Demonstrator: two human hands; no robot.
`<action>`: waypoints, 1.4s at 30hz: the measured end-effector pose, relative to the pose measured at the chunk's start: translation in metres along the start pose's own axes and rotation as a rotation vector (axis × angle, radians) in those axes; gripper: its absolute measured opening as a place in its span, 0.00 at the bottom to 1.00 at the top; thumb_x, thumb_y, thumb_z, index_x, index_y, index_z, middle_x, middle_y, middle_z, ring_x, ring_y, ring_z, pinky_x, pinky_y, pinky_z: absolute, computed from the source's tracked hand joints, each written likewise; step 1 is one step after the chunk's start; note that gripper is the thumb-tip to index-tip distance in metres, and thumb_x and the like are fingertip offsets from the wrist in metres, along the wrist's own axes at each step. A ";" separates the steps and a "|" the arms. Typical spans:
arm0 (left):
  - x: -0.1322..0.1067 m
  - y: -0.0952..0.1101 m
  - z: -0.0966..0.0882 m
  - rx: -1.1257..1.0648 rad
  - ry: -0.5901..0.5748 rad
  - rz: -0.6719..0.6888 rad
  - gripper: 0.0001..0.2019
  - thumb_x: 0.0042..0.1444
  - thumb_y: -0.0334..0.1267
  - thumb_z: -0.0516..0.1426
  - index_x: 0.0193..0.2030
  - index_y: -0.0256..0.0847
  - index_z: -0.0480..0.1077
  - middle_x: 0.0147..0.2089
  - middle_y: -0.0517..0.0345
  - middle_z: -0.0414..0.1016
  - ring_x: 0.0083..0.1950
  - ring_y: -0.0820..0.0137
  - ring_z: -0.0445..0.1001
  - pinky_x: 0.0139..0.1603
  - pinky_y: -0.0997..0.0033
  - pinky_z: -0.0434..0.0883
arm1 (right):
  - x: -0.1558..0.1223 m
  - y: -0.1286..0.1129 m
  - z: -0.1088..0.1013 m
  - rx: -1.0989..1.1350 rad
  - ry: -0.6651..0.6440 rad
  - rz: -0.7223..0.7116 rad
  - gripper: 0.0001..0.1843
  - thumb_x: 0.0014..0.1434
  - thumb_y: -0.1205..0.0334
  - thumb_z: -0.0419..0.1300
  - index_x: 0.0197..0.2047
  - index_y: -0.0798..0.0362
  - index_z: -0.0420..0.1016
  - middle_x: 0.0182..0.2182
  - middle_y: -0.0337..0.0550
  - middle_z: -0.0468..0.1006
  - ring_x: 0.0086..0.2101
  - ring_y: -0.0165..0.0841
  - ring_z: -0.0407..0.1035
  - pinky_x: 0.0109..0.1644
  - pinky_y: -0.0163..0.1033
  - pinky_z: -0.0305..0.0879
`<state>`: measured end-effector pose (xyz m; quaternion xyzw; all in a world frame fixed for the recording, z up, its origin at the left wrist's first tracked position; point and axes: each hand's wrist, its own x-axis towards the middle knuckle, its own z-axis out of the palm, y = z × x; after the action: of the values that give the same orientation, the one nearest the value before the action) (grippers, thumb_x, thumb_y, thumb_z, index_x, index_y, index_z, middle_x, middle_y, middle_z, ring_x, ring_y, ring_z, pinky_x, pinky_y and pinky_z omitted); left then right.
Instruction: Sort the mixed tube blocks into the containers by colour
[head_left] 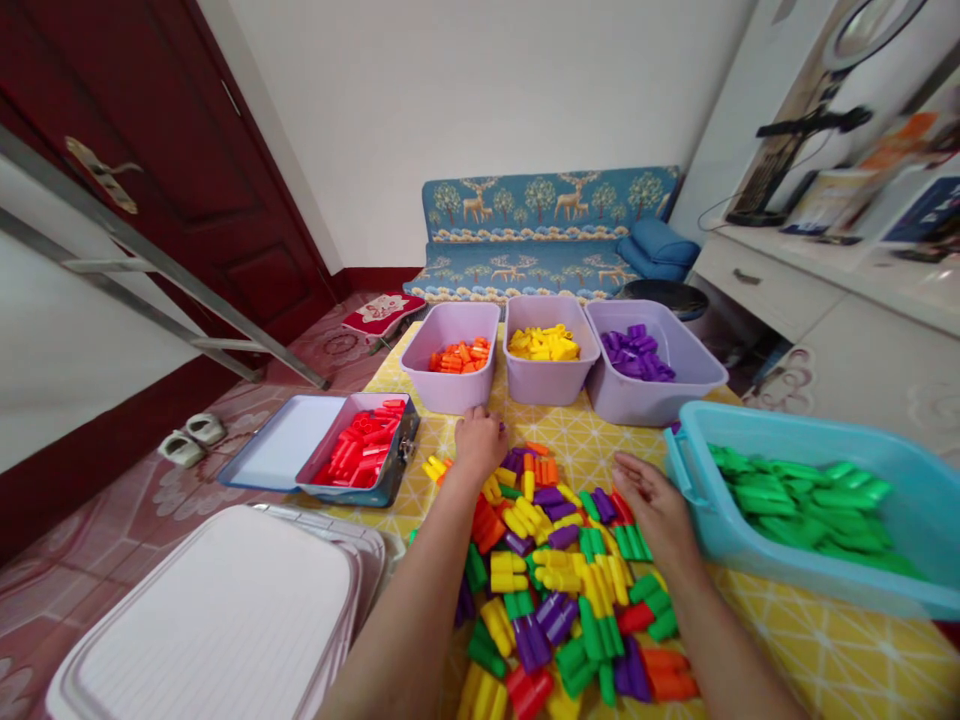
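My left hand [481, 440] is closed just in front of the lilac bin of orange blocks [448, 391]. A small bit of purple shows at its fingertips, apparently a plastic building block mostly hidden by the fingers. My right hand [654, 495] lies at the right edge of the mixed pile, fingers stretched and apart, beside a red block [622, 506] and a purple block [603, 505]. Between my arms spreads a heap of tube-shaped plastic blocks [559, 570] in yellow, green, purple, orange and red.
Lilac bins of yellow blocks [551, 385] and purple blocks [637, 405] stand at the back. A turquoise tub [795, 570] of green blocks is right; an open case [390, 480] of red blocks is left. White lids [210, 620] lie front left. Behind stands a blue sofa [525, 258].
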<state>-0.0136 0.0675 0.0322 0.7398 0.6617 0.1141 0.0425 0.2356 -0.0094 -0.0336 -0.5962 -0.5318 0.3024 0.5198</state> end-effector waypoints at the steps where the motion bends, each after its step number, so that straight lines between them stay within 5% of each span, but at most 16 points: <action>1: -0.002 0.000 0.000 -0.029 -0.021 0.050 0.14 0.57 0.39 0.53 0.46 0.41 0.74 0.45 0.46 0.74 0.50 0.60 0.71 0.50 0.63 0.67 | 0.000 -0.001 0.001 -0.003 -0.013 -0.020 0.24 0.55 0.48 0.59 0.51 0.53 0.71 0.51 0.52 0.74 0.50 0.42 0.69 0.56 0.50 0.65; 7: -0.026 0.000 0.002 -0.283 -0.137 0.360 0.15 0.54 0.34 0.55 0.49 0.44 0.74 0.44 0.51 0.75 0.46 0.65 0.73 0.47 0.68 0.68 | 0.004 -0.029 0.021 -0.176 -0.203 -0.134 0.26 0.53 0.52 0.60 0.53 0.53 0.71 0.56 0.52 0.70 0.57 0.43 0.63 0.63 0.52 0.56; 12: -0.046 0.003 0.009 -0.339 -0.068 0.359 0.22 0.51 0.37 0.58 0.55 0.44 0.69 0.48 0.50 0.75 0.48 0.62 0.72 0.51 0.64 0.68 | 0.011 -0.048 0.049 -0.196 -0.442 -0.201 0.31 0.48 0.66 0.60 0.57 0.51 0.68 0.56 0.49 0.70 0.55 0.40 0.65 0.62 0.51 0.58; 19: -0.051 0.003 0.015 -0.399 -0.013 0.301 0.28 0.47 0.30 0.56 0.58 0.41 0.66 0.51 0.49 0.75 0.50 0.60 0.72 0.53 0.61 0.67 | 0.011 -0.051 0.067 0.061 -0.508 -0.047 0.31 0.45 0.73 0.58 0.54 0.52 0.70 0.49 0.45 0.77 0.47 0.37 0.72 0.54 0.46 0.67; 23: -0.049 0.002 0.018 -0.475 0.010 0.277 0.23 0.49 0.29 0.54 0.54 0.42 0.70 0.48 0.52 0.77 0.47 0.64 0.74 0.50 0.66 0.68 | 0.010 -0.050 0.064 0.306 -0.453 0.038 0.26 0.44 0.67 0.65 0.50 0.51 0.72 0.48 0.47 0.77 0.46 0.38 0.73 0.52 0.45 0.69; 27: -0.052 0.003 0.013 -0.458 0.006 0.276 0.10 0.52 0.33 0.55 0.38 0.39 0.76 0.34 0.53 0.78 0.37 0.66 0.74 0.41 0.69 0.68 | 0.011 -0.050 0.062 0.459 -0.304 0.093 0.27 0.43 0.61 0.69 0.48 0.50 0.72 0.44 0.47 0.79 0.43 0.37 0.75 0.48 0.44 0.71; 29: -0.054 0.004 0.009 -0.470 0.016 0.322 0.06 0.51 0.35 0.56 0.33 0.38 0.75 0.32 0.54 0.77 0.37 0.66 0.73 0.41 0.69 0.66 | 0.011 -0.051 0.062 0.446 -0.281 0.081 0.25 0.42 0.60 0.69 0.46 0.51 0.73 0.40 0.46 0.80 0.41 0.37 0.75 0.47 0.44 0.72; 36: -0.055 0.005 0.006 -0.695 0.072 0.352 0.13 0.57 0.45 0.56 0.38 0.39 0.77 0.36 0.52 0.78 0.40 0.66 0.73 0.43 0.69 0.66 | 0.006 -0.055 0.060 0.192 -0.193 -0.013 0.16 0.46 0.54 0.67 0.37 0.54 0.76 0.33 0.44 0.79 0.31 0.34 0.73 0.32 0.36 0.69; 42: -0.052 0.003 0.013 -0.723 0.087 0.364 0.12 0.52 0.46 0.61 0.40 0.43 0.78 0.43 0.52 0.79 0.46 0.63 0.74 0.50 0.65 0.67 | 0.004 -0.053 0.059 0.068 -0.196 -0.121 0.12 0.50 0.55 0.65 0.36 0.53 0.77 0.35 0.44 0.79 0.29 0.32 0.70 0.29 0.35 0.64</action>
<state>-0.0124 0.0170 0.0143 0.7768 0.4383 0.3763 0.2509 0.1656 0.0062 0.0006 -0.5127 -0.6044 0.3454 0.5025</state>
